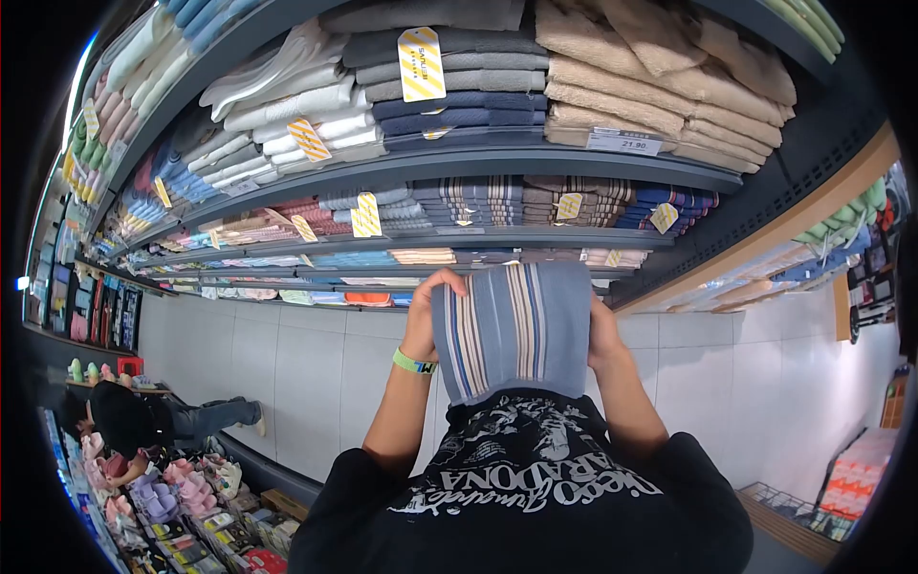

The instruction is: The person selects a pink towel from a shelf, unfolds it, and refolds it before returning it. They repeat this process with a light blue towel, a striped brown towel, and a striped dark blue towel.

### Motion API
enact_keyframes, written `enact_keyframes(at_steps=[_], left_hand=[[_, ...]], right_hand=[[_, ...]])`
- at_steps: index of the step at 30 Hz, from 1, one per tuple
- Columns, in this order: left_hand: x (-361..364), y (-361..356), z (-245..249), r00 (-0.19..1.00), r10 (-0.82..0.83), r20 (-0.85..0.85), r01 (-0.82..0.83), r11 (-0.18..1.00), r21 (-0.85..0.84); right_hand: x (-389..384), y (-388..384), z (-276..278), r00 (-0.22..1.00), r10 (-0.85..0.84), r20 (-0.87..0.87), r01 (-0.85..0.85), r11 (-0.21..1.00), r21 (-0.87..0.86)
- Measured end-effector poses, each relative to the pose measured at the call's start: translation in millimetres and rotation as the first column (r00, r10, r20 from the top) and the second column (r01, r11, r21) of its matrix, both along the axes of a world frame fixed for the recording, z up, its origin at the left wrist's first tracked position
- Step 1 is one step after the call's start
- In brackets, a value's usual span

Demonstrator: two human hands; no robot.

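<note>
A folded blue-grey towel (516, 330) with cream, brown and dark blue stripes is held up in front of my chest, between both hands. My left hand (438, 298) grips its left edge, the fingers bent over the upper corner; a green band circles that wrist. On the opposite side my right hand (601, 330) holds the towel's right edge, its fingertips hidden behind the cloth. Just beyond the towel is a shelf of folded striped towels (488, 203).
Above are stacks of beige towels (622, 91), grey and navy towels (459, 81) and white towels (306, 105), with a price label (623, 142) on the shelf edge. Another person (143, 421) is at the lower left beside a slipper display (177, 493). Tiled floor (306, 383) lies below.
</note>
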State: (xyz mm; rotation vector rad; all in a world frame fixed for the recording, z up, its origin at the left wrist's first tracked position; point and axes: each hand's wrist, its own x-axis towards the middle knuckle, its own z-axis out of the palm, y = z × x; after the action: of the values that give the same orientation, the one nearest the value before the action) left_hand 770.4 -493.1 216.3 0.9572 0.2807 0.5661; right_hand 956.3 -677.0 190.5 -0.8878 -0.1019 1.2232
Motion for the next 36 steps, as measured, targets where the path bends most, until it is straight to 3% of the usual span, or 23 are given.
enact_keyframes(at_steps=[1,4,6,7,9,11,13,14,18,19,21,22,25,26,27,28,30,31,32,33,34,35,36], left_hand=[[1,0,0,0.999,0.033,-0.019,-0.033,0.999,0.0],[-1,1,-3,0.991,0.093,-0.1,-0.091,0.996,0.019],[1,1,-5,0.978,0.118,-0.171,-0.115,0.993,0.027],[2,0,-6,0.978,0.115,-0.174,-0.112,0.993,0.026],[3,-2,-12,0.96,0.143,-0.239,-0.204,0.945,-0.256],[-10,1,-54,0.965,0.084,-0.247,-0.169,0.923,-0.345],[-14,-4,-62,0.974,-0.187,-0.125,0.116,0.893,-0.434],[-13,-8,-58,0.972,-0.233,0.0,0.208,0.866,-0.456],[-13,-16,-45,0.957,-0.263,0.121,0.287,0.801,-0.525],[-12,-17,-47,0.957,-0.263,0.121,0.287,0.801,-0.526],[-11,-20,-49,0.936,-0.203,-0.288,0.174,0.977,-0.123],[-12,-18,-50,0.936,-0.204,-0.288,0.175,0.977,-0.122],[-20,-3,-46,0.917,-0.257,-0.306,0.22,0.964,-0.149],[-24,4,-39,0.894,-0.343,-0.288,0.301,0.936,-0.181],[-29,10,-34,0.865,-0.426,-0.267,0.378,0.901,-0.212],[-32,15,-31,0.847,-0.455,-0.274,0.426,0.89,-0.162],[-27,28,-26,0.78,-0.53,-0.334,0.52,0.845,-0.126],[-23,33,-22,0.702,-0.592,-0.396,0.608,0.787,-0.099],[-17,35,-26,0.678,-0.584,-0.446,0.648,0.762,-0.013],[-14,37,-31,0.677,-0.585,-0.446,0.648,0.761,-0.014],[-10,39,-36,0.71,-0.572,-0.41,0.602,0.796,-0.067],[-8,41,-43,0.744,-0.553,-0.375,0.553,0.825,-0.12],[-7,43,-53,0.806,-0.557,-0.2,0.506,0.825,-0.252]], right_hand=[[0,-2,-1,1.0,0.006,0.001,-0.006,1.0,0.0],[2,-5,-2,0.962,0.13,-0.239,-0.086,0.979,0.183],[0,-1,0,0.965,0.197,0.175,-0.202,0.979,0.014],[0,0,1,0.966,0.194,0.172,-0.199,0.98,0.014],[1,2,5,0.988,0.11,0.107,-0.102,0.992,-0.076],[6,6,6,0.991,0.076,0.107,-0.071,0.996,-0.052],[11,7,5,0.994,0.041,0.105,-0.038,0.999,-0.03],[14,7,3,0.994,0.019,0.106,-0.014,0.999,-0.046],[10,7,-2,0.977,-0.094,0.19,0.106,0.993,-0.054],[7,7,-3,0.977,-0.095,0.189,0.107,0.993,-0.054],[1,6,-7,0.933,-0.125,0.338,0.145,0.989,-0.033],[0,3,-8,0.933,-0.126,0.338,0.145,0.989,-0.032],[9,-10,-9,0.971,-0.08,0.224,0.067,0.996,0.065],[16,-15,-5,0.997,0.032,-0.076,-0.016,0.979,0.201],[23,-20,-1,0.919,0.184,-0.348,-0.053,0.934,0.353],[28,-21,3,0.92,0.181,-0.347,-0.051,0.934,0.354],[36,-21,10,0.845,0.477,-0.241,-0.31,0.806,0.505],[36,-20,9,0.847,0.474,-0.241,-0.307,0.806,0.506],[33,-17,9,0.883,0.469,0.027,-0.458,0.845,0.276],[30,-13,9,0.821,0.493,0.288,-0.516,0.857,0.005],[26,-8,10,0.77,0.504,0.392,-0.495,0.859,-0.131],[26,-6,7,0.769,0.504,0.394,-0.495,0.859,-0.132],[26,-4,2,0.829,0.413,0.378,-0.418,0.906,-0.072]])
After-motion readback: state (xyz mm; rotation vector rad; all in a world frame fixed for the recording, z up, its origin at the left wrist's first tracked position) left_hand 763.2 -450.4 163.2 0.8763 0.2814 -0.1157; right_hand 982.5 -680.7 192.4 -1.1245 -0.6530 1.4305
